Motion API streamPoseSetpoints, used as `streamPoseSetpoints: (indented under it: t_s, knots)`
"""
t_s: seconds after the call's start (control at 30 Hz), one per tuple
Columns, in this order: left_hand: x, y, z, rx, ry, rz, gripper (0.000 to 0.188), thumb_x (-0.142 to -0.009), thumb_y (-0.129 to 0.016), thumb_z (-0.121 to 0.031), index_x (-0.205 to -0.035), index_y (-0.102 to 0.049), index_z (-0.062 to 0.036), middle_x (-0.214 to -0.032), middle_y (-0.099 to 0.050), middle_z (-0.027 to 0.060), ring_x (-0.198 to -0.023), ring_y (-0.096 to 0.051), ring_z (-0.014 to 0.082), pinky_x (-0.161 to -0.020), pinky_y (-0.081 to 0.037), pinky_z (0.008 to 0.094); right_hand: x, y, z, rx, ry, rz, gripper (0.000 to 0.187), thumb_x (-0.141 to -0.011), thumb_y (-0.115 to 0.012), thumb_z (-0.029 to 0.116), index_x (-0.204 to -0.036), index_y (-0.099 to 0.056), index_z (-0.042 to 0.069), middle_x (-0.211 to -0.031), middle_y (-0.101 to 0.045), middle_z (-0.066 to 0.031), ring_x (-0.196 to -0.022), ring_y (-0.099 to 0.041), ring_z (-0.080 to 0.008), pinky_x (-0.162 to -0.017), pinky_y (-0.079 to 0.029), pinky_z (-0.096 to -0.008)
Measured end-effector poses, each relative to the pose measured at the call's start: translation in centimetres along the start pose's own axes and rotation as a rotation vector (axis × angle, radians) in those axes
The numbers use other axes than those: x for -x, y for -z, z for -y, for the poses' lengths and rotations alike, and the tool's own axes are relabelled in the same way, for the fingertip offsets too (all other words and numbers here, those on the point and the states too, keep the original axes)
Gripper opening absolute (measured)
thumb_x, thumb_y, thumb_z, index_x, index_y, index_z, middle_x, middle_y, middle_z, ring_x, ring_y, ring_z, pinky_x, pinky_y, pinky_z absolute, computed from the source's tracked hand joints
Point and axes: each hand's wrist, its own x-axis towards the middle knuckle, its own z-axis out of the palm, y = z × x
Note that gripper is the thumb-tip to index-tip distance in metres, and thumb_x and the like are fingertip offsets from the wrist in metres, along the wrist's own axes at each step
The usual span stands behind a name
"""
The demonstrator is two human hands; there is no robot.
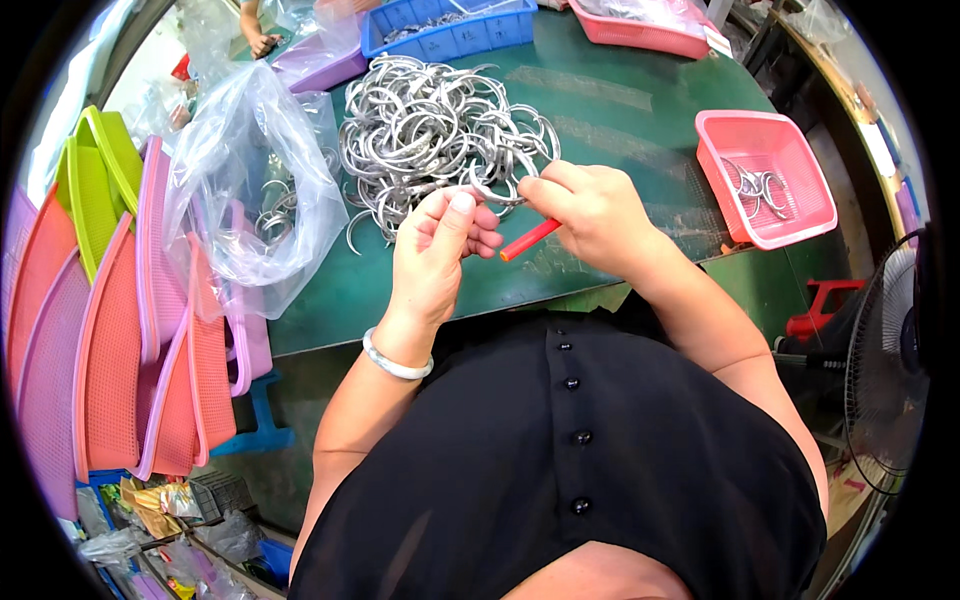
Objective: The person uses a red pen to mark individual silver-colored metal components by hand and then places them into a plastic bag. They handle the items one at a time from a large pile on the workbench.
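Observation:
My left hand [432, 245], with a pale bangle [396, 358] on its wrist, is closed in a pinch, its thumb pressed toward the fingers. A silver curved metal piece [492, 192] reaches from these fingertips toward the other hand. My right hand [600, 215] is wrapped round a slim red rod-like tool [532, 240], whose orange end points down and left. The tool's other end is hidden in the fist. Just beyond both hands lies a large heap of similar curved metal pieces [425, 130] on the green table [620, 130].
A clear plastic bag [250, 190] stands open left of the heap, near stacked coloured baskets [110, 340]. At right sits a pink basket [715, 160] with a few curved pieces. A blue bin [450, 42] is at the back. A fan [885, 350] stands right; another person's hand [263, 45] shows far left.

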Motion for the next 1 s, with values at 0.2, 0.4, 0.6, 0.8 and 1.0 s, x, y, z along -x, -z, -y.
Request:
streamPoseSetpoints:
  t_s: [0.2, 0.4, 0.6, 0.8, 1.0]
  knots:
    - [0.9, -0.7, 1.3, -0.072, 0.074, -0.04, 0.019, -0.088, -0.05, -0.015, -0.096, -0.058, 0.0009, -0.078, -0.06, 0.0068, -0.066, -0.057, 0.0118, -0.06, -0.046, 0.0226, 2.1, -0.4, 0.4, 0.173, 0.086, 0.032, 0.019, -0.065, -0.056, 0.01, -0.083, -0.056, 0.007, -0.067, -0.046, -0.0019, -0.055, -0.052, -0.0167, -0.047, -0.04, -0.0289]
    - [0.9, 0.1, 2.0, -0.052, 0.128, -0.056, 0.016, -0.087, -0.051, -0.011, -0.093, -0.059, 0.0011, -0.077, -0.061, 0.0079, -0.064, -0.058, 0.0131, -0.058, -0.047, 0.0233, 3.4, -0.6, 0.2, -0.295, -0.194, -0.078, 0.019, -0.074, -0.055, 0.005, -0.093, -0.055, 0.004, -0.076, -0.055, -0.0043, -0.062, -0.055, -0.0149, -0.052, -0.043, -0.0258]
    - [0.9, 0.2, 1.5, -0.075, 0.139, -0.012, 0.017, -0.087, -0.051, -0.013, -0.092, -0.059, 0.0002, -0.076, -0.06, 0.007, -0.065, -0.057, 0.0131, -0.059, -0.045, 0.0237, 3.3, 0.7, -1.6, -1.117, -0.823, 0.023, 0.019, -0.086, -0.047, 0.008, -0.101, -0.055, -0.001, -0.078, -0.057, -0.0039, -0.047, -0.041, -0.0028, -0.042, -0.033, -0.0172]
    - [0.7, 0.0, 1.4, -0.084, 0.166, 0.016, 0.017, -0.087, -0.051, -0.014, -0.092, -0.06, 0.0003, -0.076, -0.06, 0.0068, -0.064, -0.056, 0.0134, -0.059, -0.044, 0.0241, 2.7, 0.5, -1.9, -1.367, -0.898, 0.118, 0.024, -0.086, -0.051, 0.015, -0.1, -0.056, -0.003, -0.074, -0.056, -0.0046, -0.042, -0.038, -0.0024, -0.041, -0.03, -0.0158]
    - [0.4, -0.1, 1.6, -0.065, 0.169, 0.031, 0.019, -0.088, -0.05, -0.014, -0.097, -0.06, 0.0005, -0.076, -0.06, 0.0058, -0.065, -0.056, 0.0131, -0.06, -0.045, 0.0239, 2.6, 0.3, -2.3, -1.381, -0.931, 0.16, 0.021, -0.084, -0.055, 0.015, -0.096, -0.057, -0.002, -0.072, -0.056, -0.0056, -0.042, -0.038, -0.0022, -0.041, -0.03, -0.0155]
